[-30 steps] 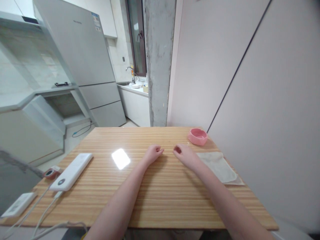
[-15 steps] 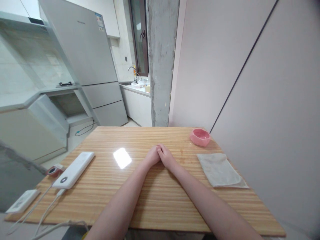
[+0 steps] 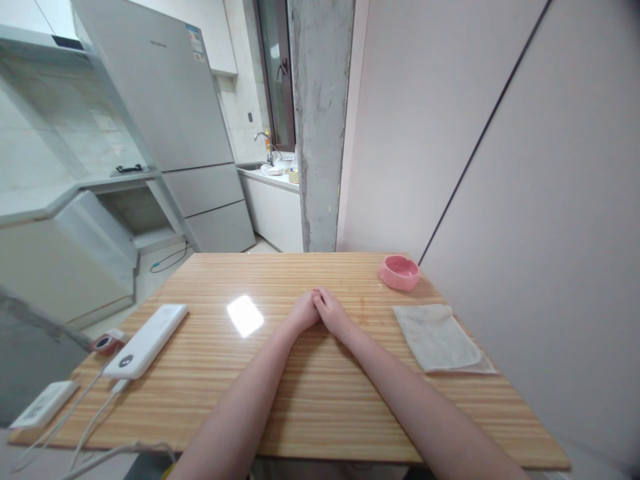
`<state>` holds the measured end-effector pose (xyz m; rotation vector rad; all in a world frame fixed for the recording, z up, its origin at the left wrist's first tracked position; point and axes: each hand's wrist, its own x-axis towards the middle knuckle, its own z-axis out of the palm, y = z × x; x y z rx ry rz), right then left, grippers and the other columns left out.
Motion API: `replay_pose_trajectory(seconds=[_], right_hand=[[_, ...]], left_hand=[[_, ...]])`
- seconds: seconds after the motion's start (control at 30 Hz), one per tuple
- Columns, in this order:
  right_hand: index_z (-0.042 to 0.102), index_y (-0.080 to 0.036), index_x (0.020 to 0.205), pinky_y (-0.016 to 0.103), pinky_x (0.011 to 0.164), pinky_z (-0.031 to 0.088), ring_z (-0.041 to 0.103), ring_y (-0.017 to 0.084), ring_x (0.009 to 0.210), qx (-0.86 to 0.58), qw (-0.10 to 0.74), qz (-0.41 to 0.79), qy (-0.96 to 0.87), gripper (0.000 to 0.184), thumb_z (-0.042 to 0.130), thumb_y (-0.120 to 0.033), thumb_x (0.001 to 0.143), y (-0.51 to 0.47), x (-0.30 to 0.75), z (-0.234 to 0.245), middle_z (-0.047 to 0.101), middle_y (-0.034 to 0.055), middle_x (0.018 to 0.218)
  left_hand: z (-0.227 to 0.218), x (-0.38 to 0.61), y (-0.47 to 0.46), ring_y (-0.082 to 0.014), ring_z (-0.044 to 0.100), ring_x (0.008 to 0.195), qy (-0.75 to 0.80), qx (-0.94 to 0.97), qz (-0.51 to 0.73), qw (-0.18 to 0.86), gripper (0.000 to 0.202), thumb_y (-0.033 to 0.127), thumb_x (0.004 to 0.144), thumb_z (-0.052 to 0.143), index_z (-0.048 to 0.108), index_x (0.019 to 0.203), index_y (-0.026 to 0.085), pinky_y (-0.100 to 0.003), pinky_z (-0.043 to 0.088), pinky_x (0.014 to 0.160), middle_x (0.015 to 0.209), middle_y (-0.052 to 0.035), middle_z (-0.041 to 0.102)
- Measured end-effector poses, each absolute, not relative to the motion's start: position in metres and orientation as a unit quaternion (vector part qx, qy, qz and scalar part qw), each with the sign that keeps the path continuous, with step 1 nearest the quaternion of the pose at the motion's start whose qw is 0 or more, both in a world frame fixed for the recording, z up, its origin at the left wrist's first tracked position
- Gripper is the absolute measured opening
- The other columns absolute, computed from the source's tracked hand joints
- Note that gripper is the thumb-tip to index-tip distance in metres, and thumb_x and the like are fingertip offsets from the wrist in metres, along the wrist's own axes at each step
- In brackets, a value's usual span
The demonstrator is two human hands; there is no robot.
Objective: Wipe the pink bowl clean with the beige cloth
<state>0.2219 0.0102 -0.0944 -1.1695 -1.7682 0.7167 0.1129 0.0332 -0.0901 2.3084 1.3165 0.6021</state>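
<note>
My left hand (image 3: 303, 312) and my right hand (image 3: 332, 312) rest on the wooden table (image 3: 300, 400) near its middle, curled into loose fists and touching each other at the knuckles. Nothing shows in either hand. A folded pale cloth (image 3: 439, 337) lies flat to the right of my right hand. A small pink bowl (image 3: 399, 271) stands at the table's far right corner, beyond the cloth.
A white power bank (image 3: 147, 341) with cables lies at the table's left, with a small red-rimmed device (image 3: 104, 343) and a white flat box (image 3: 41, 403) beside it. A wall runs along the right edge. A fridge (image 3: 165, 120) and concrete pillar (image 3: 320, 127) stand behind.
One second ago my hands lay apart, the right one near the cloth. They came together at the table's middle and have stayed joined since half a second ago.
</note>
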Motion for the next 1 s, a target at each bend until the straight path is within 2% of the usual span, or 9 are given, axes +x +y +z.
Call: replay_pose_trajectory(seconds=[0.2,0.47,0.77,0.87,0.93,1.0], right_hand=[[0.057,-0.019,0.097,0.037,0.092,0.042,0.056,0.02,0.098,-0.459,0.454,0.297,-0.703,0.028,0.035,-0.035,0.092,0.012,0.221,-0.099,0.063,0.0081,0.099],[0.057,-0.018,0.098,0.038,0.093,0.041,0.056,0.021,0.099,-0.453,0.458,0.296,-0.705,0.03,0.034,-0.037,0.091,0.013,0.221,-0.1,0.063,0.0092,0.099],[0.058,-0.018,0.101,0.037,0.093,0.043,0.057,0.02,0.1,-0.461,0.432,0.271,-0.727,0.033,0.032,-0.035,0.093,0.013,0.221,-0.099,0.063,0.0097,0.101],[0.056,-0.016,0.113,0.042,0.101,0.035,0.049,0.024,0.115,-0.503,0.408,0.15,-0.748,0.034,0.038,-0.033,0.09,0.016,0.239,-0.083,0.058,0.0144,0.118],[0.053,-0.013,0.121,0.048,0.107,0.026,0.037,0.029,0.127,-0.574,0.402,0.022,-0.713,0.04,0.044,-0.033,0.088,0.019,0.264,-0.069,0.047,0.018,0.132],[0.051,-0.013,0.123,0.053,0.107,0.021,0.028,0.033,0.132,-0.656,0.391,-0.064,-0.643,0.043,0.048,-0.032,0.085,0.023,0.298,-0.057,0.038,0.0185,0.14]], left_hand=[[-0.096,0.113,0.037,-0.02,0.065,0.087,0.472,0.829,0.219,0.205,0.026,0.009,0.08,0.043,0.066,0.092,0.009,-0.031,0.051,0.081,0.094,-0.014,0.07],[-0.095,0.114,0.037,-0.0231,0.064,0.091,0.475,0.83,0.211,0.202,0.028,0.009,0.081,0.041,0.066,0.094,0.005,-0.035,0.05,0.083,0.098,-0.0189,0.069],[-0.091,0.114,0.035,-0.0192,0.062,0.082,0.47,0.826,0.228,0.212,0.025,0.01,0.079,0.041,0.065,0.087,0.01,-0.029,0.047,0.074,0.09,-0.0136,0.069],[-0.089,0.113,0.035,-0.0139,0.054,0.064,0.469,0.817,0.241,0.231,0.017,0.015,0.078,0.044,0.06,0.07,0.014,-0.024,0.04,0.061,0.068,-0.0038,0.062],[-0.087,0.113,0.035,-0.0106,0.041,0.053,0.476,0.808,0.247,0.245,0.02,0.019,0.076,0.046,0.048,0.056,0.016,-0.023,0.03,0.053,0.052,0.0026,0.046],[-0.087,0.113,0.036,-0.009,0.031,0.05,0.481,0.802,0.25,0.251,0.026,0.019,0.074,0.045,0.036,0.05,0.018,-0.025,0.021,0.051,0.048,0.0052,0.032]])
